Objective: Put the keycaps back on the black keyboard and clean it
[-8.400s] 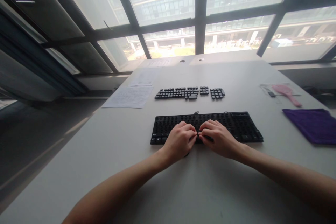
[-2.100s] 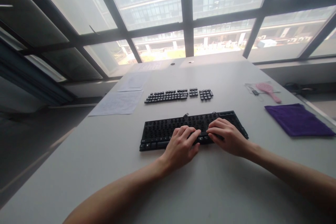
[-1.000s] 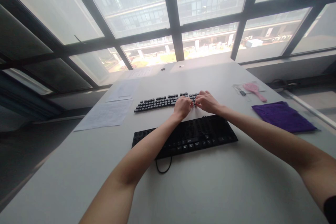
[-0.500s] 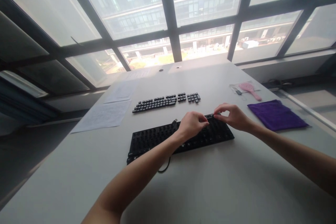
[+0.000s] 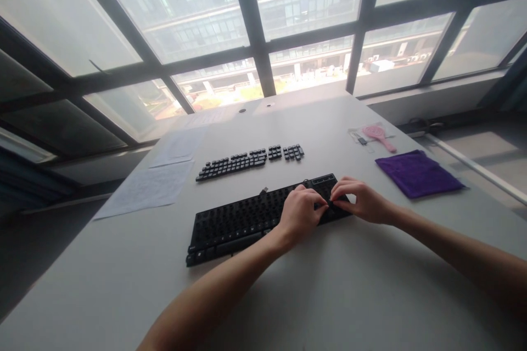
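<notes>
A black keyboard (image 5: 236, 219) lies at a slant on the white table, with bare key sockets over much of it and keys along its front row. Above its right-hand part, my left hand (image 5: 300, 211) is closed, thumb and fingertips pinched together. My right hand (image 5: 362, 201) is pinched too, its fingertips close to the left ones over the number-pad area. Anything between the fingertips is too small to make out. Behind the keyboard, loose black keycaps (image 5: 234, 164) are laid out in keyboard order. A USB plug (image 5: 264, 191) shows at the keyboard's back edge.
To the right lie a folded purple cloth (image 5: 418, 174) and a pink handled item (image 5: 375, 132) on a clear bag with small parts. Sheets of paper (image 5: 144, 191) lie at the left. The table (image 5: 263, 126) reaches to tall windows at the back.
Both hands have moved from the keyboard's back right edge nearer to me, over the number-pad area. The back right corner panel now shows uncovered. The whole view has shifted slightly.
</notes>
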Motion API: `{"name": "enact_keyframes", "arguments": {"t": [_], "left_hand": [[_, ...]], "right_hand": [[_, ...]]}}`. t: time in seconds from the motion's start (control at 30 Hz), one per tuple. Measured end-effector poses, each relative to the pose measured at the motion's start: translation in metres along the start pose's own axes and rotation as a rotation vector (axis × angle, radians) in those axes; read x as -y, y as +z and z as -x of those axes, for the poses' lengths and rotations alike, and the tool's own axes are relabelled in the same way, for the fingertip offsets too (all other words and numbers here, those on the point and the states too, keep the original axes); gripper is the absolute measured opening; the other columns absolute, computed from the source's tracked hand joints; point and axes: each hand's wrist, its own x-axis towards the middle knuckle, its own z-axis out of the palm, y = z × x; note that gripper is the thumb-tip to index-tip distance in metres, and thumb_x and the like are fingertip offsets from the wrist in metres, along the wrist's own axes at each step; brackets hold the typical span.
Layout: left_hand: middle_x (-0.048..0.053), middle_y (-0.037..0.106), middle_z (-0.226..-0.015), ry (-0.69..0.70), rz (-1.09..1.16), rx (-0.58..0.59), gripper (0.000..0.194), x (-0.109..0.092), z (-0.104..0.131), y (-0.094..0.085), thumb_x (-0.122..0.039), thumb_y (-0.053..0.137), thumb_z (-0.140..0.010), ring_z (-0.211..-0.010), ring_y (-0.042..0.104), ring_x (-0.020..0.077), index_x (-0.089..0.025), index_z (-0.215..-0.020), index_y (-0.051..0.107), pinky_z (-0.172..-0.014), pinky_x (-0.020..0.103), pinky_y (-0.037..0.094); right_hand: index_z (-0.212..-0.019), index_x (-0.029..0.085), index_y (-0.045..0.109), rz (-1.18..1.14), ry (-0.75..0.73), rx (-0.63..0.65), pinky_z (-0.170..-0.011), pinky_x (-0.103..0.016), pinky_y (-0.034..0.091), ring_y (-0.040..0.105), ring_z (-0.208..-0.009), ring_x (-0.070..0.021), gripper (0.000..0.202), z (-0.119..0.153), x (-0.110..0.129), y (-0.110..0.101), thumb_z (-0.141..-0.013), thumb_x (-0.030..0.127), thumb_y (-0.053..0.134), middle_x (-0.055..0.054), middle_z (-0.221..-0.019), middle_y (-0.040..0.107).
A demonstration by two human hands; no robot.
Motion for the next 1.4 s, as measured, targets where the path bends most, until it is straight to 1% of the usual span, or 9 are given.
{"name": "enact_keyframes", "arguments": {"t": [0.1, 0.23, 0.4, 0.53, 0.7, 0.9, 1.17, 1.3, 1.4], "left_hand": [[0.001, 0.078, -0.090, 0.056, -0.055, -0.020, 0.006, 0.000, 0.002, 0.003, -0.023, 0.075, -0.085, -0.084, 0.060, 0.0199, -0.024, -0.086, 0.081, -0.079, 0.033, 0.050], [0.002, 0.077, -0.093, 0.114, -0.149, -0.026, 0.011, -0.001, 0.006, 0.006, -0.025, 0.070, -0.091, -0.088, 0.058, 0.0205, -0.024, -0.087, 0.080, -0.082, 0.035, 0.050], [0.005, 0.075, -0.098, 0.135, -0.234, -0.016, 0.023, -0.009, 0.014, 0.005, -0.031, 0.060, -0.098, -0.092, 0.057, 0.0223, -0.023, -0.088, 0.079, -0.080, 0.038, 0.048], [0.007, 0.073, -0.101, 0.163, -0.274, -0.016, 0.032, -0.014, 0.019, 0.005, -0.032, 0.051, -0.102, -0.095, 0.056, 0.0223, -0.020, -0.087, 0.076, -0.083, 0.039, 0.047], [0.007, 0.071, -0.102, 0.202, -0.314, -0.014, 0.031, -0.013, 0.022, 0.009, -0.031, 0.047, -0.103, -0.098, 0.056, 0.0232, -0.019, -0.091, 0.073, -0.081, 0.039, 0.046], [0.008, 0.069, -0.102, 0.209, -0.349, -0.025, 0.028, -0.014, 0.024, 0.012, -0.028, 0.046, -0.103, -0.096, 0.056, 0.0224, -0.018, -0.092, 0.071, -0.081, 0.039, 0.046], [0.008, 0.068, -0.099, 0.213, -0.379, -0.016, 0.027, -0.015, 0.025, 0.016, -0.026, 0.048, -0.102, -0.094, 0.056, 0.0222, -0.017, -0.087, 0.069, -0.081, 0.039, 0.046], [0.008, 0.068, -0.100, 0.210, -0.404, -0.006, 0.026, -0.014, 0.026, 0.019, -0.025, 0.048, -0.102, -0.094, 0.056, 0.0222, -0.018, -0.088, 0.069, -0.080, 0.039, 0.046], [0.008, 0.069, -0.100, 0.202, -0.388, -0.011, 0.027, -0.014, 0.027, 0.018, -0.026, 0.048, -0.102, -0.094, 0.057, 0.0219, -0.018, -0.089, 0.071, -0.080, 0.039, 0.045]], "right_hand": [[-0.086, 0.024, 0.072, 0.044, -0.044, 0.018, -0.083, -0.039, 0.052, 0.062, -0.089, -0.0224, 0.010, 0.001, 0.001, 0.000, -0.090, 0.018, 0.065, -0.005, -0.092, 0.074], [-0.085, 0.025, 0.071, 0.101, -0.085, 0.020, -0.082, -0.038, 0.051, 0.061, -0.090, -0.0221, 0.012, 0.005, -0.001, 0.001, -0.091, 0.017, 0.064, -0.005, -0.094, 0.073], [-0.084, 0.024, 0.071, 0.200, -0.128, 0.057, -0.082, -0.038, 0.049, 0.060, -0.088, -0.0213, 0.013, 0.008, 0.001, 0.000, -0.092, 0.019, 0.063, -0.005, -0.094, 0.072], [-0.084, 0.025, 0.072, 0.236, -0.125, 0.058, -0.082, -0.039, 0.049, 0.060, -0.089, -0.0221, 0.012, 0.010, 0.007, -0.002, -0.092, 0.021, 0.064, -0.006, -0.096, 0.072], [-0.082, 0.025, 0.070, 0.265, -0.097, 0.059, -0.080, -0.038, 0.049, 0.059, -0.090, -0.0224, 0.014, 0.010, 0.008, 0.000, -0.093, 0.023, 0.062, -0.006, -0.097, 0.071], [-0.076, 0.024, 0.067, 0.277, -0.080, 0.052, -0.079, -0.037, 0.049, 0.059, -0.089, -0.0218, 0.021, 0.010, 0.008, 0.002, -0.096, 0.024, 0.059, -0.006, -0.095, 0.071], [-0.076, 0.024, 0.067, 0.286, -0.090, 0.068, -0.078, -0.036, 0.049, 0.059, -0.089, -0.0213, 0.022, 0.010, 0.008, 0.003, -0.096, 0.023, 0.058, -0.006, -0.095, 0.070], [-0.076, 0.024, 0.067, 0.292, -0.096, 0.069, -0.077, -0.035, 0.050, 0.059, -0.088, -0.0207, 0.022, 0.011, 0.005, 0.004, -0.096, 0.023, 0.058, -0.005, -0.096, 0.069], [-0.077, 0.024, 0.068, 0.301, -0.101, 0.078, -0.078, -0.036, 0.050, 0.059, -0.088, -0.0210, 0.023, 0.012, 0.005, 0.004, -0.097, 0.024, 0.057, -0.006, -0.097, 0.069]]}}
